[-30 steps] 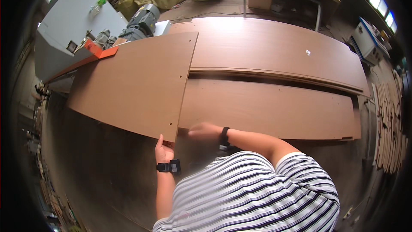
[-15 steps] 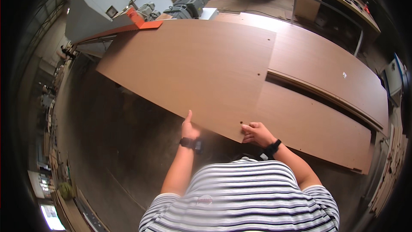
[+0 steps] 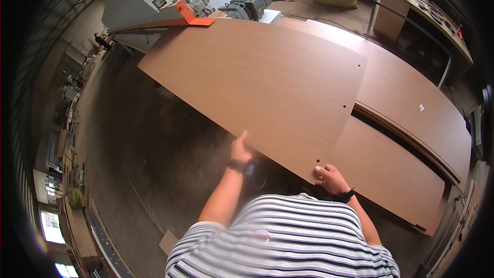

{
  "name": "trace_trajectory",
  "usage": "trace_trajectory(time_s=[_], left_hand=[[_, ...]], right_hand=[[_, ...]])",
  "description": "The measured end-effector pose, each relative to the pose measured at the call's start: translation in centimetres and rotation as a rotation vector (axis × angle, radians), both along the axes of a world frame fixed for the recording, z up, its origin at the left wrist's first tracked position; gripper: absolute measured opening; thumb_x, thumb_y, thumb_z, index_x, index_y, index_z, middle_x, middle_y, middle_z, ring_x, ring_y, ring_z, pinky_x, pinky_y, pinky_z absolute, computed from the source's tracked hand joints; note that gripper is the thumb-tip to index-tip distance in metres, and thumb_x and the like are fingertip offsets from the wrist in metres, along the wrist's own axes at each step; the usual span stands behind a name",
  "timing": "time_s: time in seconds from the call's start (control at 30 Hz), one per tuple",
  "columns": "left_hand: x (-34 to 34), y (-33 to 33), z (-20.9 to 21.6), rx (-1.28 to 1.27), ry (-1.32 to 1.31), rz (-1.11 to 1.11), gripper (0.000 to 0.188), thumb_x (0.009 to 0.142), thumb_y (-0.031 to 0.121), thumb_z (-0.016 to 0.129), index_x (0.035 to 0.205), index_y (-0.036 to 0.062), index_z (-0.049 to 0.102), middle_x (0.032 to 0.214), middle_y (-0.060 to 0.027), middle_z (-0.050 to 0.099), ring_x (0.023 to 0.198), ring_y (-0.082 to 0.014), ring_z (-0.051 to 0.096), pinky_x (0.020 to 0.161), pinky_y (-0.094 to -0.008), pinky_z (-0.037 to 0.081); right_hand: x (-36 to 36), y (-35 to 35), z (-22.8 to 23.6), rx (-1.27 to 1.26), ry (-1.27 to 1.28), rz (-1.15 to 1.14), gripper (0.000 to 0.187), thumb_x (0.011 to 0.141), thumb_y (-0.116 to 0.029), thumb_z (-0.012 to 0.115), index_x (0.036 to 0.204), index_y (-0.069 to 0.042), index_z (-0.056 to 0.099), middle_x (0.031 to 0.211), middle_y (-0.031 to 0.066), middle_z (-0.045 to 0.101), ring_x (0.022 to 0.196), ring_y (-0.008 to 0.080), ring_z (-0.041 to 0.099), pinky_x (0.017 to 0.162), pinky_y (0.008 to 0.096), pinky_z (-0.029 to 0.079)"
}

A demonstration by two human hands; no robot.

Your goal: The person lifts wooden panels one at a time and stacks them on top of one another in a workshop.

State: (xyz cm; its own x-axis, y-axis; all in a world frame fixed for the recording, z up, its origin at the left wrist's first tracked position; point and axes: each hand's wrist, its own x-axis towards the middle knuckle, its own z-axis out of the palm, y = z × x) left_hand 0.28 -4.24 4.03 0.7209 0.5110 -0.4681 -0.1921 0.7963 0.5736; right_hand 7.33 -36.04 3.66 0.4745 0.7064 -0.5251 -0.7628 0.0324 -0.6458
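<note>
Handling appears to be under way: the drilled brown wood panel (image 3: 257, 82) is spanning the middle of the frame, its right end overlapping the lower panel (image 3: 386, 170), and neither hand is yet letting go. The right hand's (image 3: 332, 179) grip is clamping the near corner; the left hand (image 3: 240, 150) is touching the near edge, fingers hiding, so its grip I cannot tell. The panel is showing smooth faint grain and three dark holes along its right end.
</note>
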Motion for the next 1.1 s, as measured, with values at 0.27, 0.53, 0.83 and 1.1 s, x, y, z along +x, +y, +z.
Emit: trace_trajectory(time_s=[0.27,0.53,0.83,1.1], left_hand=[[0.5,-0.7,0.7,-0.059,-0.021,0.008,0.030,0.086,0.017,0.044,0.109,-0.0022,0.044,0.107,-0.0154,0.050,0.098,-0.0295,0.048,0.085,-0.0427,0.039],[0.4,7.4,-1.8,-0.054,0.040,-0.036,0.038,0.085,0.031,0.048,0.110,0.0016,0.047,0.109,-0.0135,0.052,0.098,-0.0307,0.049,0.084,-0.0436,0.040],[0.3,19.2,-3.5,0.024,-0.088,0.027,0.046,0.080,0.044,0.052,0.106,0.0074,0.051,0.106,-0.0092,0.055,0.097,-0.0287,0.051,0.081,-0.0444,0.042],[2.6,17.4,-4.8,0.123,0.132,-0.022,0.057,0.079,0.049,0.051,0.119,0.0087,0.041,0.116,-0.0084,0.048,0.105,-0.0282,0.046,0.084,-0.0468,0.039]], right_hand=[[-1.6,-6.8,-0.9,0.021,0.065,-0.157,0.012,0.083,-0.015,0.053,0.086,-0.006,0.045,0.072,-0.0020,0.042,0.063,0.0085,0.040,0.060,0.0251,0.040],[-6.7,-11.9,0.6,0.252,0.101,-0.478,0.031,0.084,-0.016,0.049,0.112,-0.004,0.043,0.107,0.0084,0.053,0.102,0.0204,0.051,0.086,0.0384,0.043],[-11.3,-10.1,-2.9,0.465,0.194,-1.110,0.027,0.080,-0.017,0.057,0.105,-0.008,0.055,0.101,0.0074,0.060,0.099,0.0223,0.053,0.094,0.0402,0.035],[-9.8,-14.2,-2.3,0.221,0.022,-1.271,0.024,0.081,-0.019,0.057,0.102,-0.007,0.056,0.102,0.0044,0.059,0.093,0.0162,0.056,0.081,0.0280,0.047]])
